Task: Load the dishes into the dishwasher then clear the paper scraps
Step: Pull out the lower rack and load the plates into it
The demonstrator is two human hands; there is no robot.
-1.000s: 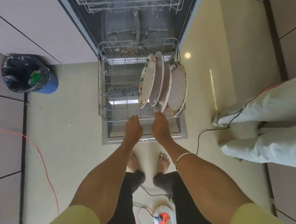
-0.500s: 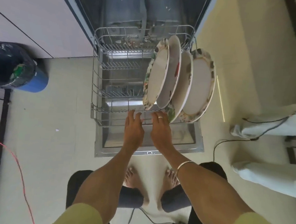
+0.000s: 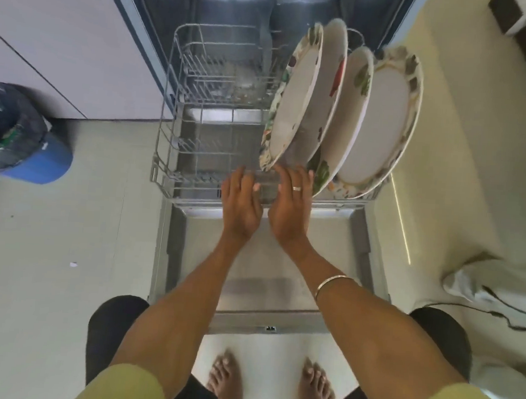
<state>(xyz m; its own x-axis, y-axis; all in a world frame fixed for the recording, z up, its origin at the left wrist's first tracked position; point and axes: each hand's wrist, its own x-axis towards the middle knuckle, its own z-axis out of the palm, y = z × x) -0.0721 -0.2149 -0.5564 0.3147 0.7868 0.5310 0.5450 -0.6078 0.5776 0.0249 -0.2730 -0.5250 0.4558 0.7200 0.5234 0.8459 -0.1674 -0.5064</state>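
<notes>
**Both hands at the front rail of the loaded lower rack**

Seen from above, both forearms reach forward and down, converging at the front edge of the wire rack [image 3: 178,149]. The left hand [image 3: 242,202] lies palm down, fingers extended and fairly straight, their tips resting on the front rail; it grips nothing. The right hand [image 3: 290,206], wearing a ring, with a thin metal bangle [image 3: 332,284] on its forearm, is likewise flat with straight fingers, the fingertips touching the rail just beside the lower rims of the plates [image 3: 339,111]. Four round plates stand on edge, tilted, side by side in the right half of the rack; they are smooth, glossy and pale, with leaf and flower prints around the rims. The rack is a grey coated-wire grid with rows of upright tines, its left half holding nothing. It sits above the lowered, brushed-metal dishwasher door [image 3: 282,263]. On the pale, glossy tiled floor at left stands a blue bin [image 3: 40,162] lined with a crinkled black bag, and a small white scrap [image 3: 73,264] lies near the door.
</notes>
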